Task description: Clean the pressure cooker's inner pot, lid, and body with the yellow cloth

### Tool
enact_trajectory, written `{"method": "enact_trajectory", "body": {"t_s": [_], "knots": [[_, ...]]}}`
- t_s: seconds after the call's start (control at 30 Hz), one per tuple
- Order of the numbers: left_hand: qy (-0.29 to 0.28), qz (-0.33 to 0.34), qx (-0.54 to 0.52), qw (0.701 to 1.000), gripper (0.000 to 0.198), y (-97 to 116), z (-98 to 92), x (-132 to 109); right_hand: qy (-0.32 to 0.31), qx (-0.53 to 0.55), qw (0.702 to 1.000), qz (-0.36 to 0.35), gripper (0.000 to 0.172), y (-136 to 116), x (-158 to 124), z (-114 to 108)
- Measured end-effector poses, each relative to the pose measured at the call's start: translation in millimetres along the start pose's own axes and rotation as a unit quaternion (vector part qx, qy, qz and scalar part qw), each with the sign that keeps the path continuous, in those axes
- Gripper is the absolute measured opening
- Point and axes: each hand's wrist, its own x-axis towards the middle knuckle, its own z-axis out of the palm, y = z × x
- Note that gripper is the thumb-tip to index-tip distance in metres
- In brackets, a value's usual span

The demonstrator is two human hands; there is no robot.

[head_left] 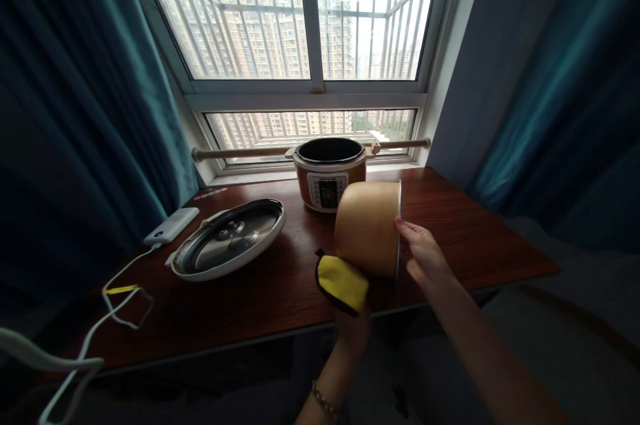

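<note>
My right hand [423, 248] pinches the rim of a gold-coloured inner pot [367, 228]. The pot is tipped on its side, its opening toward the right and its inside hidden from me. Just below it, my left hand [353, 326] has hold of a yellow cloth [344, 283] with a dark edge; the fingers are mostly covered by it and a little blurred. The cloth is close to the pot's lower side, and I cannot tell whether they touch. Behind the pot stands an electric pressure cooker [327, 175] with a dark opening and a front control panel.
The cooker's lid [227, 238] lies with its metal inner side up at the left of the brown wooden table [295, 298]. Farther left are a white power strip [171, 226] and its white cable [87, 338]. A barred window [313, 88] and blue curtains [100, 78] surround the table.
</note>
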Motion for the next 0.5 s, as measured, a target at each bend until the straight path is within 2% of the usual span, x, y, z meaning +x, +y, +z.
{"method": "enact_trajectory", "body": {"t_s": [0.13, 0.3, 0.4, 0.5], "knots": [[-0.009, -0.04, -0.036, 0.998, 0.024, -4, -12.2, 19, 0.01, 0.016, 1.0, -0.024, 0.027, 5, -4, 2], [0.009, -0.054, -0.068, 0.996, 0.028, 10, -28.2, 33, 0.028, 0.079, 0.995, -0.062, 0.022, 9, -12, -10], [0.013, -0.023, -0.062, 0.998, 0.032, 25, -46.4, 37, 0.052, 0.122, 0.989, -0.069, 0.016, 12, -15, -24], [0.007, 0.042, -0.005, 0.999, 0.037, 42, -69.9, 41, 0.089, 0.182, 0.978, -0.056, 0.01, 21, -17, -35]]}}
